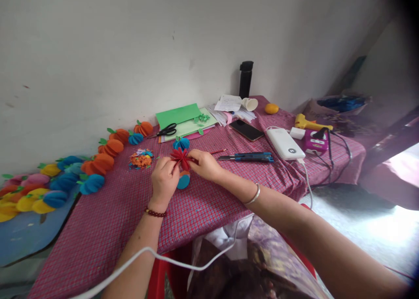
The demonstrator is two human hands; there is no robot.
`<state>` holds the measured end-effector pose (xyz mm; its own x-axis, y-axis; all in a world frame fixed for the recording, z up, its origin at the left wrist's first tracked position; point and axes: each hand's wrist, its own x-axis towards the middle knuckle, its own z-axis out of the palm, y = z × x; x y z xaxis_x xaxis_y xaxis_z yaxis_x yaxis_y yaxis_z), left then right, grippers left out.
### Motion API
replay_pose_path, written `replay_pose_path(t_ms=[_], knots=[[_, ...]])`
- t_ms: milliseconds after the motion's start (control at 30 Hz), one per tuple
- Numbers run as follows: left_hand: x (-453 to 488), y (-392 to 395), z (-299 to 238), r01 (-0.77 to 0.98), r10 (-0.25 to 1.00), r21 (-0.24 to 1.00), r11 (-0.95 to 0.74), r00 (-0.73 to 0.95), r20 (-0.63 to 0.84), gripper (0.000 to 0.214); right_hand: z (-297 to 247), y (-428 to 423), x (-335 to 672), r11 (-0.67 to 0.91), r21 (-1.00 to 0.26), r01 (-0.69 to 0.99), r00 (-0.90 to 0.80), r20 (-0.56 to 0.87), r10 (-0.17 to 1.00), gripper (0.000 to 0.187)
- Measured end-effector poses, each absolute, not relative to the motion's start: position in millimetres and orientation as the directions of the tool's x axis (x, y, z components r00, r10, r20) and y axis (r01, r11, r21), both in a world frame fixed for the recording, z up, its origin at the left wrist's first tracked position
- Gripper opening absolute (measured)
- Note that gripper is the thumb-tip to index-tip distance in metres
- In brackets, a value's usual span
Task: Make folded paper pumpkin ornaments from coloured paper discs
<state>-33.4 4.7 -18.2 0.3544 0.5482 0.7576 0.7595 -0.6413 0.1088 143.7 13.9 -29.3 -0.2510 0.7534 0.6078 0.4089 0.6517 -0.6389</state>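
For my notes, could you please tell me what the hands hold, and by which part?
The left hand and right hand pinch a red folded-paper ornament between their fingertips, by its opposite sides.

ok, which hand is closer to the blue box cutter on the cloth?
Right. The right hand sits just beside the blue box cutter, apart from it, fingers on the red paper piece. The left hand is farther off, on the far side of that piece.

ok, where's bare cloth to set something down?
Bare: near-left tablecloth between paper pumpkins and left hand; strip in front of utility knife, beside right hand. Crowded: back edge (scissors, phone, power bank) and the red paper ornament both hands pinch.
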Motion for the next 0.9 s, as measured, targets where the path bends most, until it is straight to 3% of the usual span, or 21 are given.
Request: replay_pose_path(t_ms=[133,467,567,700,900], knots=[[-31.2,5.0,-19.8,0.754,0.558,0.118,-0.646,0.360,0.748,0.012,-27.4,12.4,145.2,0.664,-0.604,0.441,-0.296,0.601,0.743,0.018],[-28.3,2.5,-12.5,0.764,0.497,0.103,-0.637,0.306,0.812,0.002,-22.1,8.3,146.4,0.664,-0.504,0.552,-0.353,0.580,0.734,0.016],[-29.8,2.9,-12.9,0.762,0.499,0.121,-0.636,0.286,0.818,0.003,-20.0,6.9,146.2,0.671,-0.547,0.501,-0.344,0.585,0.734,0.012],[-33.8,5.7,-13.0,0.773,0.503,0.153,-0.616,0.236,0.832,0.006,-17.7,7.4,147.2,0.634,-0.673,0.382,-0.207,0.606,0.768,0.015],[-35.0,5.9,-9.8,0.788,0.537,0.189,-0.586,0.203,0.819,0.008,-21.8,11.9,146.2,0.543,-0.760,0.358,-0.102,0.546,0.831,0.013]])
